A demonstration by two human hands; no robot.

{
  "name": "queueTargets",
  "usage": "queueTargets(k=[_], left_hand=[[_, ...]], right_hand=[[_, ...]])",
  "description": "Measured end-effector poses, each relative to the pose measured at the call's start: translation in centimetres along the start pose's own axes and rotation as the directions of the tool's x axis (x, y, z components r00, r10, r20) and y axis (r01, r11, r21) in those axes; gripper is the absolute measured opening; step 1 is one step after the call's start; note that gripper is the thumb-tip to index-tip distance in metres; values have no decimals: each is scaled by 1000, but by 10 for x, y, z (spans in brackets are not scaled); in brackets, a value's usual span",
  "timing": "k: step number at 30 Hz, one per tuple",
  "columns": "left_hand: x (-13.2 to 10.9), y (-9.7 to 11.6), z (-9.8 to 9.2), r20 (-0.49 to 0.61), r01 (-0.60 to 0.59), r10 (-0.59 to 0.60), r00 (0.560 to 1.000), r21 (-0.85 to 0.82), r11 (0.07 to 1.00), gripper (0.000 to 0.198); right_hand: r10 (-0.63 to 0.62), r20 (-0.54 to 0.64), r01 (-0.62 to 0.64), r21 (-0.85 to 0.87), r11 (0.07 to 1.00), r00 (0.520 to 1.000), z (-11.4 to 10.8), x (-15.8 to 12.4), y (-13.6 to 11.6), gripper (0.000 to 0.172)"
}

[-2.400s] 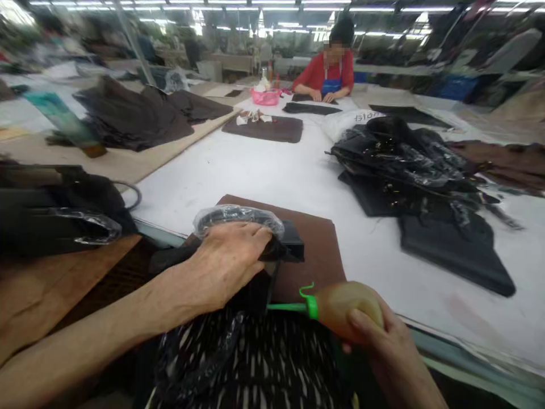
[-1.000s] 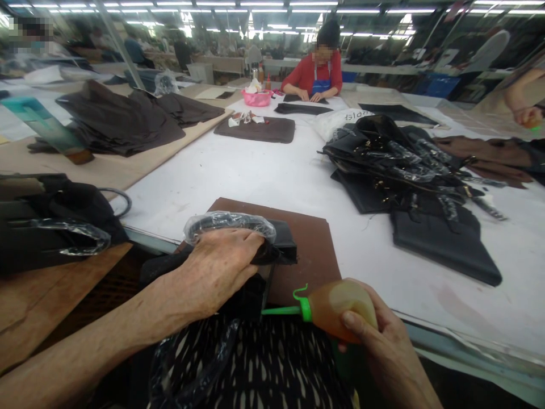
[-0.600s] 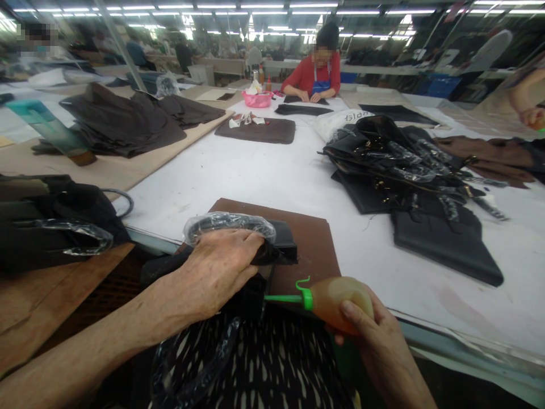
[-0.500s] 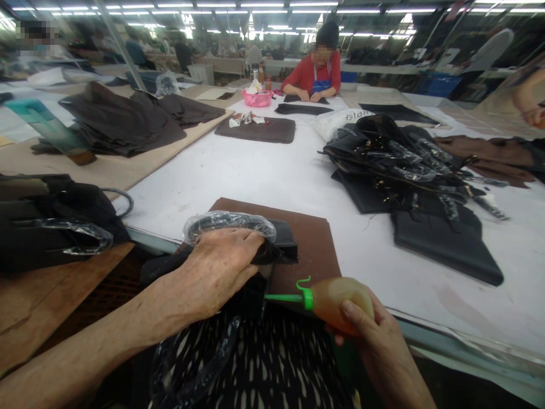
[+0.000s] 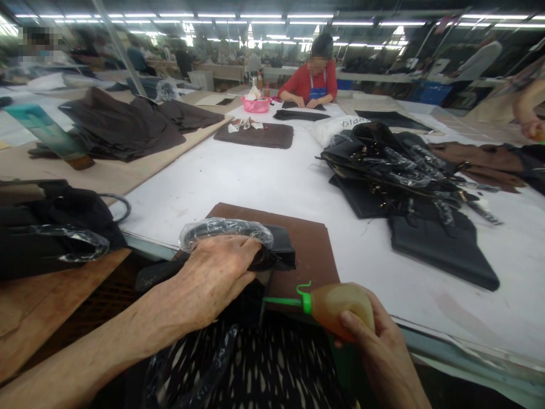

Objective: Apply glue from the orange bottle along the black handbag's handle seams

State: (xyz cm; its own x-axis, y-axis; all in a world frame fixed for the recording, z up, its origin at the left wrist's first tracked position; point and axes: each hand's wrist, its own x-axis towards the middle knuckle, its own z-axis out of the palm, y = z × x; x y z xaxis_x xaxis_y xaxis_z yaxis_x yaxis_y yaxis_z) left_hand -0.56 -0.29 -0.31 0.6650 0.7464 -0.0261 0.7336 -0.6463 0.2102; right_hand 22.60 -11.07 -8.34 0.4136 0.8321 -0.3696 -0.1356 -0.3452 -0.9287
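Hands both busy at near edge of white worktop (image 5: 264,182). Left hand (image 5: 217,272) pressed down, fingers curled on black leather bag w/ plastic-wrapped handle (image 5: 272,250), which lies on brown flat board (image 5: 310,250). Right hand (image 5: 374,341) clenched round amber squeeze bottle w/ green nozzle (image 5: 336,304), nozzle tip at bag's edge. Pile of black bags (image 5: 404,182) further right.

Bare forearms, black garment (image 5: 272,363) with pale dashes.
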Motion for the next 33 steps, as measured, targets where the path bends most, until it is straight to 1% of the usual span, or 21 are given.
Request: queueTargets(k=[2,5,8,11,13,16,19,21,22,23,26,27,28,30,31,32,33], left_hand=[[0,2,-4,29,13,-13,1000,-16,1000,11],[1,5,-8,69,37,-34,997,-34,999,11],[1,5,-5,47,32,-30,998,-52,998,12],[0,1,0,8,4,-4,1000,-60,998,10],[2,-1,0,-11,-6,5,1000,-54,999,11],[9,-2,-7,-28,-3,3,1000,-2,1000,12],[21,-5,-18,-8,14,-13,1000,75,997,10],[29,-9,-23,16,18,-20,1000,90,996,9],[34,-12,-25,27,22,-24,999,80,997,9],[38,-16,-27,39,26,-29,999,64,998,10],[52,-28,-31,69,25,-27,997,26,999,13],[56,-31,-33,77,19,-20,997,18,1000,13],[61,-34,-34,83,10,-11,997,10,1000,12],[69,-39,-38,88,5,-4,996,-9,1000,10],[73,-41,-39,93,11,-8,996,-22,1000,8],[76,-43,-41,100,20,-16,995,-36,999,7],[79,-45,-42,113,32,-26,993,-52,998,6]], right_hand=[[-36,-13,36,-22,999,999,4,6,-1,53],[-50,24,51,-42,998,998,6,15,0,55],[-77,72,82,-66,994,994,4,22,3,55],[-132,80,140,-101,985,988,2,31,7,56],[-171,81,182,-151,972,982,2,37,11,56],[-251,91,265,-239,934,964,4,48,18,56],[-342,103,357,-297,886,934,7,56,23,55],[-423,109,434,-338,835,899,8,58,26,53],[-479,120,488,-355,798,870,8,58,26,50],[-540,138,550,-359,754,830,9,57,27,45],[-712,172,726,-283,627,681,12,52,27,34],[-745,169,759,-252,600,645,14,50,26,33],[-768,158,779,-232,583,621,16,48,24,32],[-791,140,798,-216,562,595,17,45,20,30],[-793,131,798,-213,563,595,17,43,16,29],[-787,106,786,-222,577,608,15,42,13,27],[-771,57,756,-248,605,635,12,42,8,28]])
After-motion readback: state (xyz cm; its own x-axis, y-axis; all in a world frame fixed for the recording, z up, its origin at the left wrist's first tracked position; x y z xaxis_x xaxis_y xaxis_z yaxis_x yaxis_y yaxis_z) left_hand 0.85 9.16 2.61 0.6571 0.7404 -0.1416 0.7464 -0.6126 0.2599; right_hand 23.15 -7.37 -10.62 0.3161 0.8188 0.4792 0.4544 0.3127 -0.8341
